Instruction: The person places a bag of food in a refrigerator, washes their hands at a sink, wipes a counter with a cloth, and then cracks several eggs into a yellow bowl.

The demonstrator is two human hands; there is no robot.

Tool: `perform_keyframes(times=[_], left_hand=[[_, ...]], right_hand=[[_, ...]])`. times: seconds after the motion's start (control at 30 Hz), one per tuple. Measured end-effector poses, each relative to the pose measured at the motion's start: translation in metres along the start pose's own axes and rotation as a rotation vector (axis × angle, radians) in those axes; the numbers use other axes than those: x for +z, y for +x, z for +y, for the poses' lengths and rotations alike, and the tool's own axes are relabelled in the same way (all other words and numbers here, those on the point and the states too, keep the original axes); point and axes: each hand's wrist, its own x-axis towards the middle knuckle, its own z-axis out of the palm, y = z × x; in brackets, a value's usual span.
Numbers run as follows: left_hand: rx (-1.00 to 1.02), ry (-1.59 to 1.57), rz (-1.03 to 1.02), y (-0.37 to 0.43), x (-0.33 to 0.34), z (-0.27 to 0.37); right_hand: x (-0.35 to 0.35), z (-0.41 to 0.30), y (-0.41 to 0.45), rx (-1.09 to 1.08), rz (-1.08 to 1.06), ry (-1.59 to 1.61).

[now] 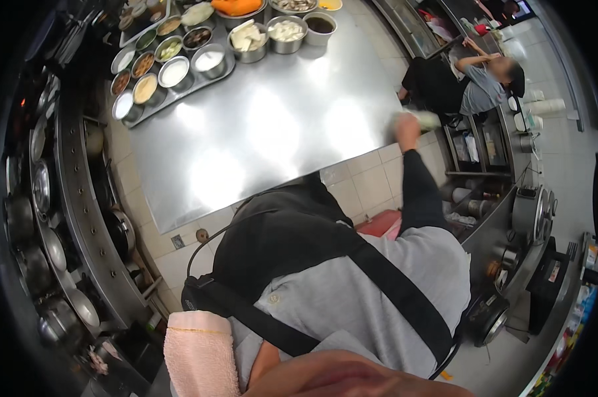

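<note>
My right hand (408, 130), blurred, reaches out past the right corner of the stainless steel table (259, 134). It holds a pale, whitish-green thing (427, 120), too blurred to name. My left hand is out of view. At the table's far left, a metal tray (180, 94) bears several small steel bowls, among them white powder (174, 72) and a beige one (145, 89). Behind stand larger containers with white blocks (248, 35), white chopped pieces (285, 31), a dark liquid (321, 24) and something orange (237, 6).
A co-worker in a grey shirt (482, 94) stands beyond the table's right side, near steel counters. A cooking range with pans (42, 186) runs along the left. On the right counter sit a pot-like cooker (529, 213) and another black cooker (487, 317). A red object (378, 222) lies low beside me.
</note>
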Motion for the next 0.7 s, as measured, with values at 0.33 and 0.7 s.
perform_keyframes(times=[0.33,0.7], left_hand=[[0.062,-0.122,0.284,-0.054,0.100,0.040],[0.045,-0.122,0.404,-0.131,0.292,0.062]], right_hand=[[-0.024,-0.086,0.080,-0.323,-0.137,0.866],[0.033,-0.106,0.390,-0.305,0.073,0.451]])
